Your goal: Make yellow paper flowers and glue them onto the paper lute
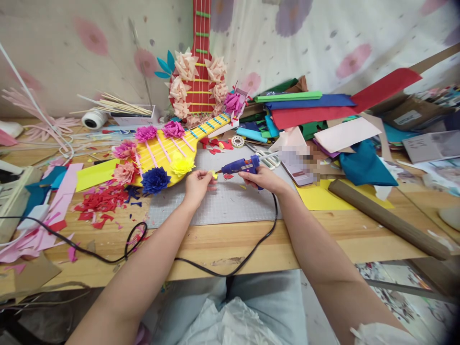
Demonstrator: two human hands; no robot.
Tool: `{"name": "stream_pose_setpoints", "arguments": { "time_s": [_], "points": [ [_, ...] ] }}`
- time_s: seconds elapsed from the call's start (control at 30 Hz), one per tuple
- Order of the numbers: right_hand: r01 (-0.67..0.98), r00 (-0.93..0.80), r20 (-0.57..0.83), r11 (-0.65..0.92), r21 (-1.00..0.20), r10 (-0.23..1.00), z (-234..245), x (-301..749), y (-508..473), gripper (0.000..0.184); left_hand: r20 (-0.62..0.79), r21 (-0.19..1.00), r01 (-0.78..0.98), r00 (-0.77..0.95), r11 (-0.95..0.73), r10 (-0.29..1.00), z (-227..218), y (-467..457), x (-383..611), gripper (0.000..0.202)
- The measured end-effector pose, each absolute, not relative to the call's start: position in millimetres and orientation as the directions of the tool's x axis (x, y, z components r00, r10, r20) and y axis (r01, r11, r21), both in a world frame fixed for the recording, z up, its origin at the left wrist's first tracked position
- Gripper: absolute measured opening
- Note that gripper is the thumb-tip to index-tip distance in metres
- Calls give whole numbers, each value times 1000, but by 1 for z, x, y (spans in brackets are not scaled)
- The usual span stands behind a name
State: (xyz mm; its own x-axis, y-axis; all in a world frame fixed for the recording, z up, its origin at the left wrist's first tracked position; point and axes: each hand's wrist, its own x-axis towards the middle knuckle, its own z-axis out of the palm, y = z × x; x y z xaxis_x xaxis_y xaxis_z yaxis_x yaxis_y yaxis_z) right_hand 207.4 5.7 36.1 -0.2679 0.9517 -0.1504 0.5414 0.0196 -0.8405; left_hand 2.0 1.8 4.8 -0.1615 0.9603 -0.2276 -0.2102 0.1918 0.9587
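My right hand (261, 178) is closed round the handle of a blue hot glue gun (240, 166), whose nozzle points left. Between the fingers of my left hand (198, 185) is a small yellow paper piece (214, 175), close to the nozzle tip; whether they touch I cannot tell. Just left of that hand lies a yellow paper guitar (154, 152) with pink strings. On its body sit a yellow paper flower (182, 164), a dark blue paper flower (155, 180) and several pink ones. A grey cutting mat (230, 206) is under both hands.
The glue gun's black cord (259, 251) loops over the table's front edge. Behind stands a red guitar (200, 88) with peach flowers. Scissors (268, 157), a phone (296, 167), a cardboard tube (388, 218) and stacked coloured paper (312, 115) lie right; red scraps (102, 201) lie left.
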Motion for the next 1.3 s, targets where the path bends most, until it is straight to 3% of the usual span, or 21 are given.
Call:
{"name": "stream_pose_setpoints", "arguments": {
  "time_s": [1.07,1.3],
  "points": [
    [546,-229,-164,-13,-837,959,36,206,5,48,-241,963,-153,-114,223,964,7,-1,4,15],
    [480,-274,-116,31,-877,955,31,208,7,48,-244,964,-138,-103,229,964,8,-1,3,12]
  ]
}}
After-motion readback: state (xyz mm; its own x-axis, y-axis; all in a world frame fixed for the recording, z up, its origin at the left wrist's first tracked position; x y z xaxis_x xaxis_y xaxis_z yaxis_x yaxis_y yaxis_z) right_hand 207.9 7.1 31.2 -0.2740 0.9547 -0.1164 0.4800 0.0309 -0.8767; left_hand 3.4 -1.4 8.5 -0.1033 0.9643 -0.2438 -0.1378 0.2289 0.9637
